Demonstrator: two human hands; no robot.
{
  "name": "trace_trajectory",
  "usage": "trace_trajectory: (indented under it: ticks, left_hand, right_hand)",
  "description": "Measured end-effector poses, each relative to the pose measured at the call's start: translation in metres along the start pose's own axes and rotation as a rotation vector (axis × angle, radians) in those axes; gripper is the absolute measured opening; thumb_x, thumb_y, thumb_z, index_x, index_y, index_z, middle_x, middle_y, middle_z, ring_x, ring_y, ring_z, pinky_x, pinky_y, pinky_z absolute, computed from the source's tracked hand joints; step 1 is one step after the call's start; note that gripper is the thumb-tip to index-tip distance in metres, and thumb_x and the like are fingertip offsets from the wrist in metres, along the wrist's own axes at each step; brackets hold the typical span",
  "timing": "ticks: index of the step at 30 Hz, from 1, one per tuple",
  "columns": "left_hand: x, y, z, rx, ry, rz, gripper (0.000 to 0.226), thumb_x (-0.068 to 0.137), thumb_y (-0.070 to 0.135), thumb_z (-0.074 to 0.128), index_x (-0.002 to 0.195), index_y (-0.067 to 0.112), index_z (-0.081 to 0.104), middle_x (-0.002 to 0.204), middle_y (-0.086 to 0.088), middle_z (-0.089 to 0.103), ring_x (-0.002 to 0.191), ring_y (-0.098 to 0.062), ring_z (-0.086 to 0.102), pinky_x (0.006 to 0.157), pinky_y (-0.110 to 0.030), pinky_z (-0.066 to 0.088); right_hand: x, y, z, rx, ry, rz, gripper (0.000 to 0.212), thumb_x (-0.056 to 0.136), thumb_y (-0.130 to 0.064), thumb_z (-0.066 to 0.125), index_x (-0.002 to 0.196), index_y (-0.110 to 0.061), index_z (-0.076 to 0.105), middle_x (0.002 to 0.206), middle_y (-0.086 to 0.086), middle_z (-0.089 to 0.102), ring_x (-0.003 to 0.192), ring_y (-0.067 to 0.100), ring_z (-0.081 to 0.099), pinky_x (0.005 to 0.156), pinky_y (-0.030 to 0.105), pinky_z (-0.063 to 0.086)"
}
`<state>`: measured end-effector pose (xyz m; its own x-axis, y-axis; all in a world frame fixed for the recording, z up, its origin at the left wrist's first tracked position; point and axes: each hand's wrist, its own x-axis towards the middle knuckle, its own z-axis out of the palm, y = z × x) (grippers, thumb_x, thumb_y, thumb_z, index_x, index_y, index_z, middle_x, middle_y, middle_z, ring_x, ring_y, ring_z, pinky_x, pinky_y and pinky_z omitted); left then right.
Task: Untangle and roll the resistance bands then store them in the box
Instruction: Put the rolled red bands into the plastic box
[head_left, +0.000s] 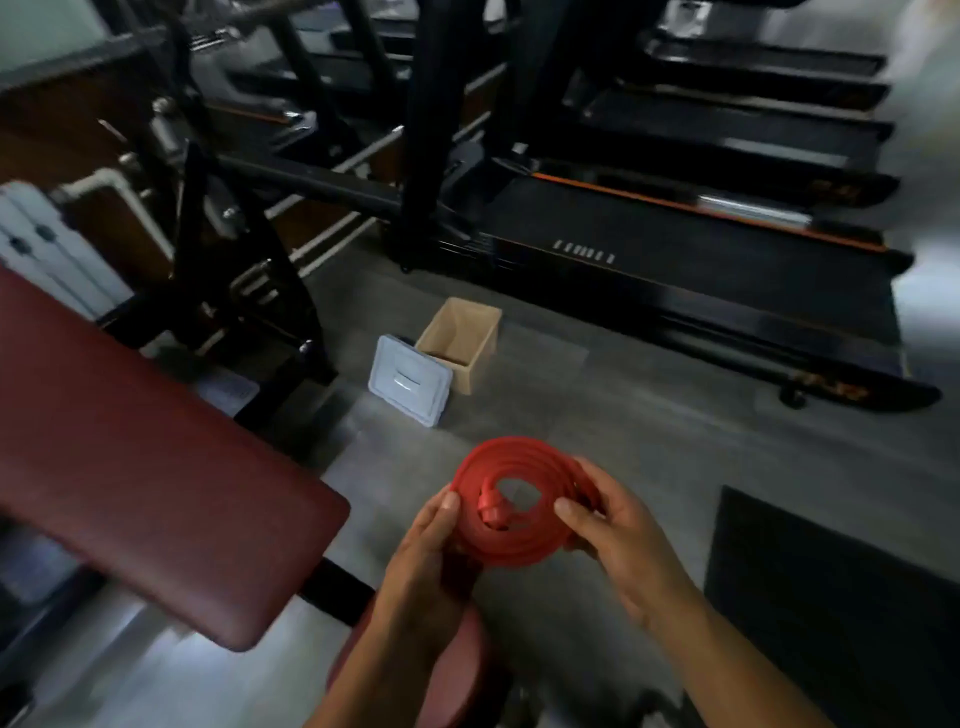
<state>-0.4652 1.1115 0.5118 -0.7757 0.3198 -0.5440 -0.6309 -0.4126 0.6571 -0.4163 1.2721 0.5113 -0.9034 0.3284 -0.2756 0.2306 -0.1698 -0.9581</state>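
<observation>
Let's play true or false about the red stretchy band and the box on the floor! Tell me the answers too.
1. The red band is rolled into a coil. True.
2. A treadmill stands beyond the box. True.
3. Only one hand holds the red band. False: the left hand and the right hand both grip it.
4. The box is closed. False: it is open, and its lid lies on the floor beside it.
5. The red band is inside the box. False: it is in the hands, apart from the box.
</observation>
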Motion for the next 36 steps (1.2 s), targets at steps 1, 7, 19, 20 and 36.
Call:
trace_trajectory:
  ticks: [1,7,19,20,36]
  left_hand:
    - [0.007,-0.009,0.017,-0.032,0.045,-0.001,0.054,0.078,0.022,0.056,0.126,-0.002,0.052,0.123,-0.027,0.055,0.087,-0.026,0.063,0.078,-0.035,0.055]
    - [0.048,-0.045,0.095,-0.107,0.188,-0.004,0.024,0.092,0.018,0.047,0.108,0.008,0.062,0.074,-0.009,0.072,0.058,-0.014,0.067,0.051,-0.022,0.054]
    - [0.232,0.014,0.183,-0.227,0.275,0.098,0.024,0.093,0.016,0.045,0.108,0.005,0.06,0.066,-0.008,0.069,0.049,-0.014,0.063,0.043,-0.02,0.049]
    - [0.251,0.029,0.195,-0.212,0.271,0.106,0.022,0.093,0.016,0.046,0.107,0.006,0.061,0.064,-0.006,0.069,0.047,-0.012,0.061,0.042,-0.019,0.048]
    - [0.536,0.134,0.307,-0.462,0.468,0.118,0.017,0.094,0.02,0.047,0.098,0.013,0.062,0.082,-0.009,0.071,0.079,-0.022,0.063,0.071,-0.033,0.048]
  right_hand:
    - [0.013,-0.006,-0.019,-0.022,-0.039,0.005,0.042,0.085,-0.002,0.06,0.123,-0.02,0.054,0.111,-0.001,0.066,0.1,0.014,0.062,0.082,0.026,0.051]
    - [0.083,-0.021,-0.095,-0.095,-0.138,0.053,0.04,0.082,0.001,0.062,0.11,-0.027,0.056,0.103,-0.004,0.068,0.082,0.003,0.063,0.071,0.016,0.048]
    - [0.313,-0.071,-0.122,-0.14,-0.303,0.058,0.043,0.085,-0.003,0.061,0.117,-0.028,0.05,0.104,-0.009,0.063,0.09,0.005,0.061,0.064,0.017,0.051]
    - [0.336,-0.083,-0.122,-0.146,-0.303,0.032,0.045,0.085,-0.002,0.061,0.119,-0.027,0.048,0.105,-0.009,0.062,0.091,0.005,0.06,0.068,0.018,0.051]
    - [0.692,-0.152,-0.129,-0.28,-0.479,0.126,0.019,0.085,0.0,0.059,0.1,-0.012,0.053,0.095,0.008,0.063,0.081,0.013,0.06,0.061,0.018,0.047]
